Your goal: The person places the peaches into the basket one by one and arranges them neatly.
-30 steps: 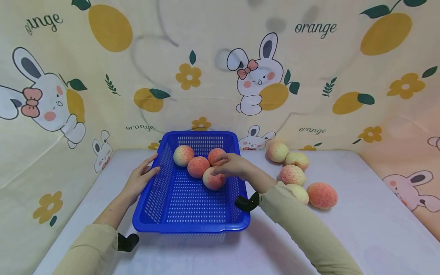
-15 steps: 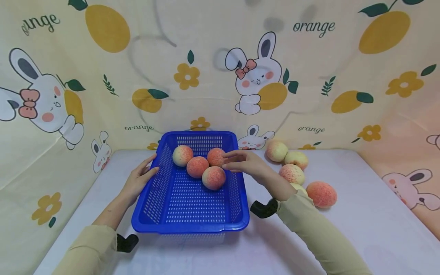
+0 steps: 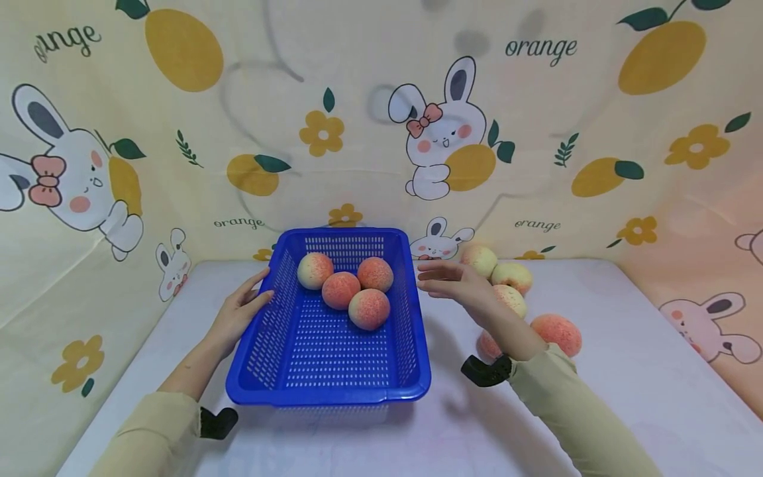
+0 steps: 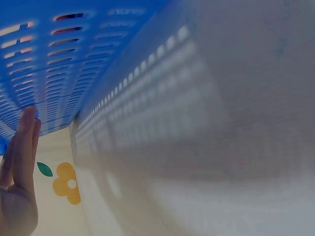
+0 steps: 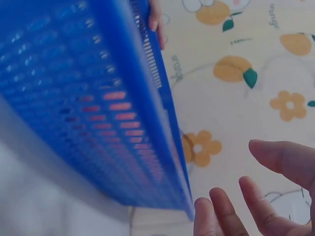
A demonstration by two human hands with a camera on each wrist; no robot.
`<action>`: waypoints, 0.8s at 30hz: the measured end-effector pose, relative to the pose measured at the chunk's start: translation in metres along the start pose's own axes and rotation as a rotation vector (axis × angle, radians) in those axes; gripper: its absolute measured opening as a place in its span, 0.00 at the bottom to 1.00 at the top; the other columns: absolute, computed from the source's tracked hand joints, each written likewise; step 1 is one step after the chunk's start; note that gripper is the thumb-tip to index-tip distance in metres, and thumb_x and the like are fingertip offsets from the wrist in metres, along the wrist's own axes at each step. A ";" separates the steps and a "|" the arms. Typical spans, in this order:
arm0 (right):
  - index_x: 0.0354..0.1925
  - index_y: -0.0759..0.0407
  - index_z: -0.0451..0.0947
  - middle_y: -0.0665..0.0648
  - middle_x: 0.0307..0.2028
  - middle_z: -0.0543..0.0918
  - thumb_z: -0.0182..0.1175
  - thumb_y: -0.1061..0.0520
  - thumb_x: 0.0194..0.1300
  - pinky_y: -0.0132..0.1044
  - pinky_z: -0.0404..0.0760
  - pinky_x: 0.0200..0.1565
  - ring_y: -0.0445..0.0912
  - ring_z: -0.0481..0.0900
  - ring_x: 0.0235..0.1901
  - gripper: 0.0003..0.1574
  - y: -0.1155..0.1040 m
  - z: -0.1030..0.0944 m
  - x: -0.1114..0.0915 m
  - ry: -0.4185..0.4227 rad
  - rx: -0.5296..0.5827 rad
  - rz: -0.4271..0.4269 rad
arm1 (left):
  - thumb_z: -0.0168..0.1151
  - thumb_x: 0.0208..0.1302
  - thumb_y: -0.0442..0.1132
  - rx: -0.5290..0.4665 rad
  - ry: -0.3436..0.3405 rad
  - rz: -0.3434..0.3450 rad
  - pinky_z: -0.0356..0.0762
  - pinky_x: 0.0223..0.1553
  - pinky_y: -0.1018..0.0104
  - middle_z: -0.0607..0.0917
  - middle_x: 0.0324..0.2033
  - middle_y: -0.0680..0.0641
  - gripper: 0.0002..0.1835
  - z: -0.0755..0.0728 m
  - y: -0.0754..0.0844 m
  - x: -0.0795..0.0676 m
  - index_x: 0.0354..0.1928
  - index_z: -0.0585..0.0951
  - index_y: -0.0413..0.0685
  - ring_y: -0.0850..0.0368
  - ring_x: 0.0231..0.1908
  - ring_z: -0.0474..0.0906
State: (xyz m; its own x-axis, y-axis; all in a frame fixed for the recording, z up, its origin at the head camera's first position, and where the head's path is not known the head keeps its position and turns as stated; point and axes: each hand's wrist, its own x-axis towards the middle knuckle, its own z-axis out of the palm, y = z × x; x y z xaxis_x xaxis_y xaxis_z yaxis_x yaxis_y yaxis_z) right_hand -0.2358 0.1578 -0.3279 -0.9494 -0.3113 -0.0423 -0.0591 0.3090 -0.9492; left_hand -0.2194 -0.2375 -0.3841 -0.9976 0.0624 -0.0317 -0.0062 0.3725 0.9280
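Note:
A blue perforated plastic basket (image 3: 298, 392) stands on the table with several reddish peaches (image 3: 340, 291) inside, gathered toward its back half. My left hand (image 3: 235, 317) touches the basket's left side, thumb near the rim; in the left wrist view its straight fingers (image 4: 23, 142) lie against the outer wall. To the right of the basket, my right hand (image 3: 459, 286) is raised, fingers loosely spread and holding nothing. The right wrist view shows its thumb (image 5: 283, 157) and fingers apart beside the basket wall. Pale yellow and red peaches (image 3: 512, 277) lie behind and beside the right forearm.
Several loose peaches, one of them a redder peach (image 3: 557, 333), lie on the white tabletop (image 3: 626, 397) at the right. A printed cloth backdrop (image 3: 357, 53) with rabbits and oranges rises behind and at both sides.
My right hand has drawn back from above the peaches in the basket, over the right rim, to the basket's right side. The left hand has stayed at the left rim.

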 end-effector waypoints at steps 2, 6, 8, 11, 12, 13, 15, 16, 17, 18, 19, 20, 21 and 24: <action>0.62 0.65 0.69 0.68 0.58 0.76 0.61 0.54 0.65 0.44 0.79 0.56 0.53 0.77 0.55 0.30 0.003 -0.004 -0.003 0.016 -0.010 0.010 | 0.48 0.73 0.52 0.000 0.000 -0.001 0.84 0.41 0.61 0.68 0.64 0.30 0.34 0.000 0.000 0.000 0.76 0.50 0.60 0.42 0.51 0.80; 0.61 0.65 0.70 0.68 0.59 0.75 0.62 0.52 0.65 0.42 0.78 0.56 0.51 0.78 0.54 0.31 0.008 -0.011 -0.009 0.048 -0.027 0.030 | 0.48 0.73 0.53 0.006 0.000 -0.003 0.84 0.41 0.61 0.68 0.64 0.30 0.34 0.000 0.000 0.000 0.76 0.50 0.60 0.42 0.51 0.80; 0.61 0.64 0.71 0.67 0.58 0.76 0.63 0.50 0.64 0.36 0.80 0.53 0.48 0.79 0.52 0.32 0.011 -0.015 -0.013 0.068 -0.038 0.043 | 0.48 0.73 0.53 0.008 0.000 -0.004 0.84 0.42 0.61 0.68 0.64 0.30 0.34 0.000 0.000 0.000 0.76 0.50 0.60 0.42 0.51 0.80; 0.59 0.61 0.73 0.63 0.55 0.79 0.65 0.47 0.61 0.27 0.76 0.32 0.41 0.79 0.40 0.32 0.017 -0.022 -0.019 0.099 -0.071 0.084 | 0.49 0.73 0.53 0.007 0.000 -0.004 0.84 0.41 0.61 0.68 0.64 0.30 0.34 0.000 -0.001 0.001 0.76 0.50 0.60 0.42 0.50 0.80; 0.59 0.60 0.73 0.60 0.54 0.80 0.65 0.46 0.61 0.27 0.73 0.29 0.39 0.77 0.38 0.32 0.019 -0.024 -0.021 0.107 -0.088 0.092 | 0.49 0.73 0.52 0.006 -0.001 -0.004 0.84 0.41 0.61 0.68 0.64 0.30 0.34 0.000 -0.001 0.001 0.76 0.50 0.60 0.42 0.50 0.80; 0.59 0.59 0.74 0.59 0.53 0.81 0.65 0.45 0.61 0.28 0.70 0.27 0.38 0.76 0.36 0.33 0.020 -0.027 -0.023 0.113 -0.099 0.106 | 0.49 0.73 0.52 0.005 -0.001 -0.003 0.84 0.41 0.61 0.68 0.64 0.30 0.34 0.000 -0.001 0.001 0.76 0.50 0.60 0.42 0.50 0.80; 0.59 0.58 0.74 0.57 0.52 0.82 0.66 0.45 0.60 0.30 0.68 0.26 0.38 0.74 0.34 0.32 0.024 -0.030 -0.028 0.128 -0.115 0.123 | 0.49 0.73 0.52 0.004 -0.001 -0.001 0.84 0.41 0.61 0.68 0.64 0.30 0.34 0.000 -0.001 0.001 0.76 0.50 0.60 0.42 0.51 0.80; 0.59 0.59 0.74 0.57 0.52 0.82 0.65 0.45 0.61 0.30 0.71 0.28 0.37 0.75 0.34 0.32 0.026 -0.032 -0.030 0.132 -0.119 0.122 | 0.49 0.73 0.52 0.004 -0.001 0.000 0.84 0.41 0.61 0.68 0.64 0.30 0.34 0.000 -0.001 0.001 0.76 0.50 0.60 0.42 0.51 0.80; 0.58 0.60 0.73 0.58 0.52 0.82 0.65 0.45 0.61 0.30 0.74 0.32 0.37 0.76 0.35 0.32 0.028 -0.034 -0.032 0.134 -0.123 0.119 | 0.49 0.73 0.53 0.004 0.000 0.001 0.84 0.41 0.61 0.68 0.64 0.30 0.34 0.000 0.000 0.001 0.76 0.50 0.60 0.41 0.51 0.80; 0.59 0.61 0.73 0.58 0.52 0.81 0.65 0.46 0.62 0.31 0.76 0.35 0.36 0.77 0.40 0.32 0.030 -0.035 -0.034 0.137 -0.128 0.111 | 0.49 0.73 0.53 0.006 0.001 0.001 0.84 0.41 0.61 0.68 0.64 0.30 0.34 -0.001 0.000 0.001 0.76 0.50 0.60 0.41 0.51 0.80; 0.58 0.62 0.73 0.59 0.52 0.81 0.65 0.47 0.62 0.31 0.77 0.36 0.36 0.77 0.40 0.32 0.032 -0.036 -0.036 0.139 -0.125 0.106 | 0.49 0.73 0.53 0.006 0.002 0.000 0.84 0.41 0.61 0.68 0.64 0.30 0.34 -0.001 0.000 0.001 0.76 0.51 0.60 0.41 0.51 0.80; 0.58 0.62 0.73 0.59 0.52 0.82 0.65 0.47 0.62 0.31 0.78 0.38 0.35 0.78 0.41 0.31 0.034 -0.038 -0.038 0.142 -0.128 0.100 | 0.49 0.73 0.53 0.005 0.003 -0.001 0.84 0.41 0.61 0.68 0.64 0.30 0.34 -0.001 0.000 0.001 0.76 0.51 0.60 0.41 0.51 0.80; 0.58 0.63 0.73 0.60 0.52 0.81 0.64 0.47 0.62 0.30 0.79 0.40 0.35 0.78 0.42 0.31 0.037 -0.040 -0.041 0.143 -0.130 0.094 | 0.49 0.73 0.53 0.005 0.002 -0.002 0.84 0.41 0.61 0.68 0.64 0.30 0.34 -0.001 0.000 0.000 0.76 0.51 0.61 0.41 0.51 0.79; 0.57 0.65 0.73 0.60 0.52 0.82 0.65 0.48 0.62 0.28 0.79 0.44 0.33 0.79 0.41 0.31 0.043 -0.045 -0.049 0.153 -0.125 0.077 | 0.48 0.73 0.53 0.006 -0.002 -0.003 0.84 0.42 0.61 0.68 0.64 0.30 0.34 0.000 0.000 0.000 0.76 0.50 0.61 0.41 0.52 0.79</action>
State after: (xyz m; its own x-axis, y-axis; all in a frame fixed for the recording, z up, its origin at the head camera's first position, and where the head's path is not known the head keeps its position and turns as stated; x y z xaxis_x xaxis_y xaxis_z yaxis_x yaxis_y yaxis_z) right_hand -0.2059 0.2266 -0.3523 -0.9878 -0.1452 -0.0560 -0.0136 0.4389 -0.8984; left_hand -0.2198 -0.2374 -0.3838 -0.9974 0.0634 -0.0349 -0.0084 0.3781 0.9257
